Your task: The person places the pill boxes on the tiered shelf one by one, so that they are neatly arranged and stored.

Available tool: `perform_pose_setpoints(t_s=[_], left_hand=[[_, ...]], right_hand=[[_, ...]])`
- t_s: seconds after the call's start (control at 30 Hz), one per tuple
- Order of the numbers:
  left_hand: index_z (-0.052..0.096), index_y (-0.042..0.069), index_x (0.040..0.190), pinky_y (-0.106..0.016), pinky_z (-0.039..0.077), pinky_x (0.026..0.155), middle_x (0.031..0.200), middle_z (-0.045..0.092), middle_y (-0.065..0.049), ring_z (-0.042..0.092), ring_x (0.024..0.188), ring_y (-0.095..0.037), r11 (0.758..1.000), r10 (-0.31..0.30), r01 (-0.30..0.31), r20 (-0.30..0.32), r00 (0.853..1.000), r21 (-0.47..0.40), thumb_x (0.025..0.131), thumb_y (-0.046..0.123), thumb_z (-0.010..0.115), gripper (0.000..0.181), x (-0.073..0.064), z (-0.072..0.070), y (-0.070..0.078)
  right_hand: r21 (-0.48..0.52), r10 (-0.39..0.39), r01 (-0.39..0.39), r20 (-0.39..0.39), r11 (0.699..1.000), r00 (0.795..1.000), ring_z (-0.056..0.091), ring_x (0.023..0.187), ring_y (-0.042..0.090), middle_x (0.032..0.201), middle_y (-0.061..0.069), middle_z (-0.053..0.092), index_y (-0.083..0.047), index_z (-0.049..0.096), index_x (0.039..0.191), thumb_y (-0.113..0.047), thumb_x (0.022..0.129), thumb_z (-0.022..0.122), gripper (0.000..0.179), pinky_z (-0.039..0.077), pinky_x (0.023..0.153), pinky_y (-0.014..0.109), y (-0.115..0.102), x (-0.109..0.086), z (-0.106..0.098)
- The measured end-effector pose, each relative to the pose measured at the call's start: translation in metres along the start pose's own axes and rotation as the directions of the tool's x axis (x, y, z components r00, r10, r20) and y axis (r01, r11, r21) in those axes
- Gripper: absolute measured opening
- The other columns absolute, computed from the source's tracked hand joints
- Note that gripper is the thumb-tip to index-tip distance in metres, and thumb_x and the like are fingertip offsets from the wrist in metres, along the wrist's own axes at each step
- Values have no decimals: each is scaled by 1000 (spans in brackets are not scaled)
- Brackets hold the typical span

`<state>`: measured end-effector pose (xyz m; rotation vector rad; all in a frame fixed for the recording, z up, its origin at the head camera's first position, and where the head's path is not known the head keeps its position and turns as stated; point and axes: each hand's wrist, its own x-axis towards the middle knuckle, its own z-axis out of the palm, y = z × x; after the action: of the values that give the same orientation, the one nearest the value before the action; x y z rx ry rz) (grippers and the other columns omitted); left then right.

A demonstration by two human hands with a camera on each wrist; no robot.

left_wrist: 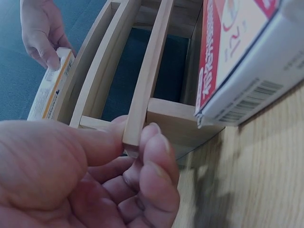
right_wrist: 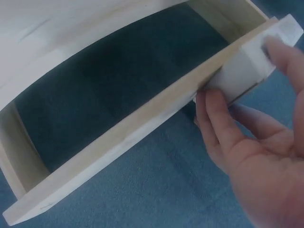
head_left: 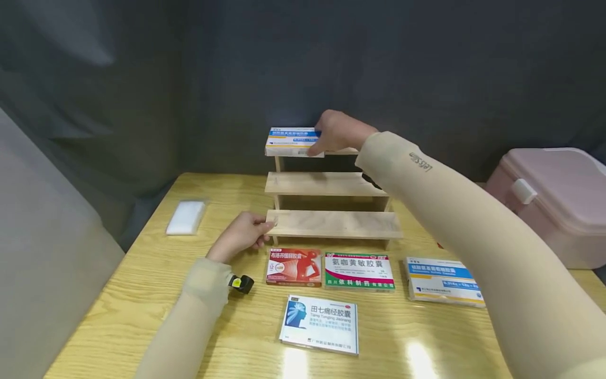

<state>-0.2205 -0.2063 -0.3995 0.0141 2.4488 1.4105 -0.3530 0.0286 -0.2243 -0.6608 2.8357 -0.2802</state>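
A three-tier wooden step shelf (head_left: 333,223) stands at the back of the table. My left hand (head_left: 242,230) pinches the left end of its lowest board between thumb and fingers, as the left wrist view shows up close. At the left of the top tier lies a blue-and-white medicine box (head_left: 290,141). My right hand (head_left: 342,131) grips that box by its right end, thumb at the front. In the right wrist view the box (right_wrist: 242,71) sits along the top board's edge, with fingers behind it.
In front of the shelf lie a red medicine box (head_left: 293,267), a green-and-white one (head_left: 359,272) and a white one with a blue head picture (head_left: 319,323). Another blue-and-white box (head_left: 442,281) is at right. A white pack (head_left: 185,217) lies left; a pink bin (head_left: 554,195) stands right.
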Motion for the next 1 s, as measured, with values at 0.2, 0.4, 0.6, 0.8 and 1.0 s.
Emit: perform_pose_setpoints(t_s=[0.2, 0.4, 0.6, 0.8, 1.0], left_hand=[[69, 3, 98, -36, 53, 60, 83, 66, -16, 59, 63, -20, 1000, 15, -15, -4, 1000, 27, 103, 23, 57, 24, -1, -3, 3], [69, 3, 102, -37, 54, 63, 82, 66, -15, 60, 64, -20, 1000, 6, -6, 7, 1000, 24, 103, 23, 57, 23, 0, -3, 4], [69, 3, 106, -39, 54, 64, 84, 66, -16, 60, 65, -21, 1000, 1, -1, 12, 1000, 16, 102, 22, 58, 22, 3, -2, 4], [69, 3, 103, -37, 54, 64, 86, 65, -18, 61, 66, -22, 1000, 10, -10, 30, 999, 17, 102, 21, 57, 22, 8, -1, 1], [68, 3, 103, -37, 54, 65, 87, 66, -18, 61, 67, -22, 999, 19, -20, 25, 1000, 42, 103, 23, 56, 23, 10, -7, 0]], right_hand=[[31, 2, 1, -82, 1000, 997, 54, 85, 22, 98, 8, 63, -2, 69, 107, -38, 87, 75, 42, 45, 75, 33, -6, -2, 3], [49, 24, -19, -108, 999, 994, 54, 86, 22, 99, 9, 63, -2, 69, 107, -38, 87, 75, 42, 44, 75, 32, -8, -5, 7], [49, 40, -34, -110, 998, 993, 55, 85, 22, 98, 8, 63, -2, 69, 109, -38, 87, 75, 42, 45, 75, 32, -6, -5, 8], [97, 79, -71, -73, 993, 994, 54, 99, 22, 121, 10, 61, -2, 57, 135, -38, 87, 76, 63, 46, 89, 36, -5, -12, 6], [90, 11, -2, -98, 996, 995, 56, 111, 23, 141, 9, 54, -12, 41, 151, -36, 91, 72, 71, 44, 98, 41, -10, -47, -6]])
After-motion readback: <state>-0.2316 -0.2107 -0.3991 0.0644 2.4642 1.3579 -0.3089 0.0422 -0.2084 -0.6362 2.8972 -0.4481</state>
